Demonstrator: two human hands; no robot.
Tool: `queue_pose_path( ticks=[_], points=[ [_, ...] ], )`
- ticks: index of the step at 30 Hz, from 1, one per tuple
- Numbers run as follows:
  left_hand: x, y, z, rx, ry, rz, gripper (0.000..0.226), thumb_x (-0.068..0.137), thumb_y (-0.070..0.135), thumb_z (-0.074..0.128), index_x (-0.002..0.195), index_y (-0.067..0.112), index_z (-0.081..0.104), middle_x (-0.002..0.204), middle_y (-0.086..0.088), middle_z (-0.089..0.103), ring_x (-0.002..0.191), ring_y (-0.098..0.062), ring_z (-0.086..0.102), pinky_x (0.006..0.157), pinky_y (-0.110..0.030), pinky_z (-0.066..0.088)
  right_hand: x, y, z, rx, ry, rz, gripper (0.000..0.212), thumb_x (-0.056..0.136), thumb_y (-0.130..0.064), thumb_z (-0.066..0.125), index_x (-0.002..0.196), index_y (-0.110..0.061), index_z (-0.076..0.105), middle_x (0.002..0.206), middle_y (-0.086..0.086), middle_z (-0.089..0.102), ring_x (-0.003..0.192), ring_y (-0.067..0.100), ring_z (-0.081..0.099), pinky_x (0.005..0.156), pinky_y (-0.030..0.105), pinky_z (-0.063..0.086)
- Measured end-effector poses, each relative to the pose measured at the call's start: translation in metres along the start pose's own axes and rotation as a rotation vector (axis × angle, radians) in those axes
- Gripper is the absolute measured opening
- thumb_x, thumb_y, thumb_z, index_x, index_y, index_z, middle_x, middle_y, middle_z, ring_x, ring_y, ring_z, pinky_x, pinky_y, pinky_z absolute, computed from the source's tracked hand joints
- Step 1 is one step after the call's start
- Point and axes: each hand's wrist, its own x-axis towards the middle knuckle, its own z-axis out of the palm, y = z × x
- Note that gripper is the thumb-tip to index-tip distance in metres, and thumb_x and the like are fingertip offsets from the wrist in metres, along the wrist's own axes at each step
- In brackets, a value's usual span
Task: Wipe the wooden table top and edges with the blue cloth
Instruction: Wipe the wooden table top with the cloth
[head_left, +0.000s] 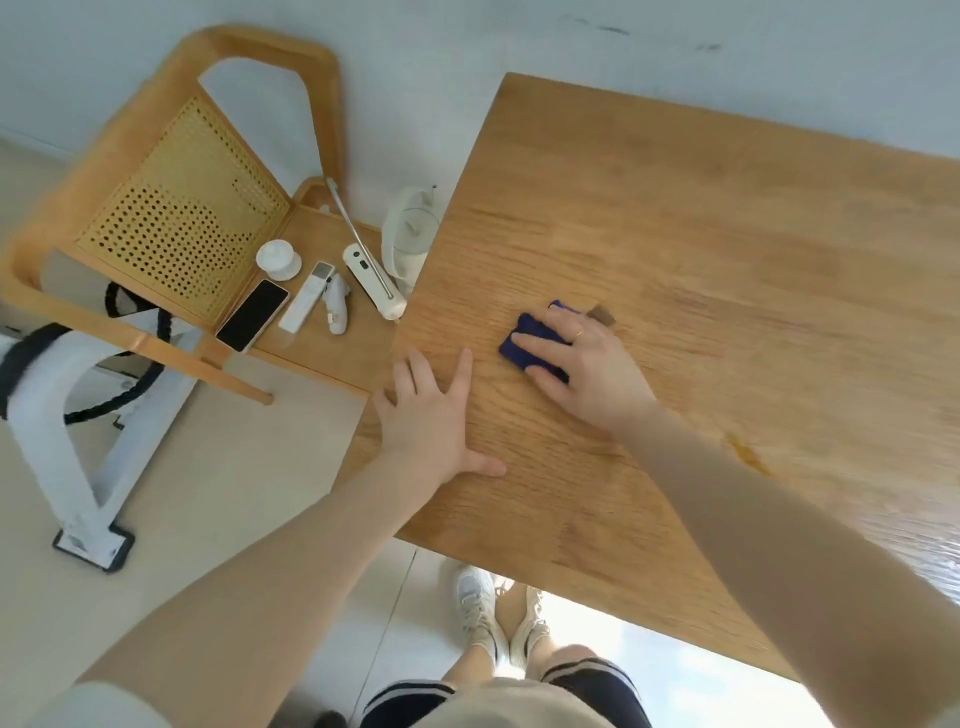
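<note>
The wooden table (701, 249) fills the right half of the view. A folded blue cloth (527, 338) lies on its top near the left edge. My right hand (582, 358) presses flat on the cloth, fingers spread over it, a ring on one finger. My left hand (436, 415) rests palm down on the table at its left edge, fingers apart, holding nothing. A small brown thing (602, 314) shows just beyond my right hand's fingers. An orange-brown smear (748, 454) marks the table top to the right of my right forearm.
A wooden chair (171, 208) with a perforated back stands left of the table. On its seat lie a phone (253, 315), white remotes (307, 304), a small white cup (278, 259) and a white handheld device (369, 278). A white fan (410, 234) stands by the table's edge. A white frame (67, 441) stands on the floor.
</note>
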Motion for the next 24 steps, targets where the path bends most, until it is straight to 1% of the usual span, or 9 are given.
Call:
queue_pose_path(
  ticks=[2,4,6,8,11,15,18,20,24],
  points=[
    [0.001,-0.002,0.001,0.003,-0.003,0.006,0.133,0.054,0.079,0.063,0.144,0.031,-0.022,0.151,-0.025,-0.011,0.14,-0.041,-0.006,0.112,-0.057,0.013,0.022,0.025,-0.008,-0.004,0.125,0.21,0.037,0.09,-0.035,0.049,0.12,-0.018,0.062,0.134,0.015,0.051,0.121,0.035,0.049,0.104,0.046,0.037],
    [0.001,-0.002,0.002,0.002,-0.008,0.009,0.132,0.055,0.079,0.063,0.144,0.03,-0.022,0.152,-0.025,-0.011,0.141,-0.041,-0.006,0.112,-0.058,0.013,0.034,0.036,-0.014,-0.026,0.144,0.404,0.036,0.092,-0.031,0.052,0.126,-0.02,0.058,0.141,0.014,0.044,0.128,0.034,0.04,0.107,0.044,0.031],
    [0.001,-0.001,0.001,-0.003,-0.015,0.009,0.133,0.056,0.077,0.065,0.144,0.029,-0.023,0.151,-0.026,-0.012,0.14,-0.041,-0.007,0.112,-0.059,0.011,0.03,0.025,-0.012,-0.043,0.133,0.467,0.039,0.092,-0.032,0.053,0.129,-0.021,0.055,0.145,0.014,0.039,0.131,0.033,0.036,0.108,0.043,0.027],
    [0.001,0.003,-0.001,-0.01,-0.034,-0.002,0.134,0.057,0.074,0.067,0.143,0.028,-0.024,0.15,-0.027,-0.015,0.14,-0.042,-0.008,0.111,-0.059,0.009,0.009,-0.001,-0.004,-0.028,0.141,0.421,0.039,0.09,-0.035,0.053,0.127,-0.021,0.057,0.142,0.015,0.042,0.129,0.035,0.04,0.106,0.046,0.03],
    [-0.001,0.006,-0.001,-0.011,-0.037,-0.02,0.133,0.059,0.073,0.066,0.144,0.027,-0.025,0.149,-0.028,-0.017,0.14,-0.043,-0.01,0.112,-0.059,0.005,-0.035,-0.044,0.005,0.017,0.052,0.221,0.04,0.09,-0.037,0.043,0.123,-0.021,0.06,0.138,0.014,0.048,0.126,0.036,0.045,0.103,0.046,0.034],
    [-0.002,0.008,-0.005,-0.007,-0.061,-0.027,0.132,0.06,0.073,0.066,0.143,0.026,-0.025,0.149,-0.029,-0.02,0.139,-0.044,-0.012,0.111,-0.059,0.004,-0.039,-0.025,0.0,-0.01,-0.027,-0.013,0.04,0.091,-0.038,0.04,0.12,-0.021,0.062,0.134,0.013,0.052,0.121,0.035,0.05,0.1,0.046,0.038],
    [0.0,0.008,-0.008,-0.042,-0.091,-0.03,0.133,0.06,0.07,0.069,0.143,0.027,-0.026,0.148,-0.027,-0.025,0.139,-0.043,-0.015,0.112,-0.057,0.001,-0.008,0.019,-0.008,-0.012,0.088,0.207,0.041,0.092,-0.039,0.04,0.12,-0.02,0.062,0.135,0.015,0.051,0.122,0.037,0.049,0.1,0.049,0.04],
    [-0.003,0.006,-0.008,-0.096,-0.094,-0.037,0.131,0.062,0.067,0.069,0.144,0.028,-0.024,0.149,-0.024,-0.027,0.14,-0.04,-0.018,0.114,-0.052,0.0,0.012,0.043,-0.018,-0.019,0.116,0.347,0.038,0.094,-0.037,0.043,0.124,-0.021,0.059,0.14,0.014,0.046,0.128,0.036,0.042,0.104,0.047,0.034],
    [-0.011,0.016,-0.006,-0.14,0.058,-0.049,0.118,0.067,0.072,0.06,0.149,0.022,-0.01,0.152,-0.017,-0.026,0.14,-0.035,-0.024,0.114,-0.047,-0.009,0.016,0.048,-0.025,-0.031,0.037,0.368,0.036,0.096,-0.03,0.047,0.13,-0.022,0.054,0.147,0.011,0.036,0.136,0.033,0.031,0.109,0.045,0.025]
  ],
)
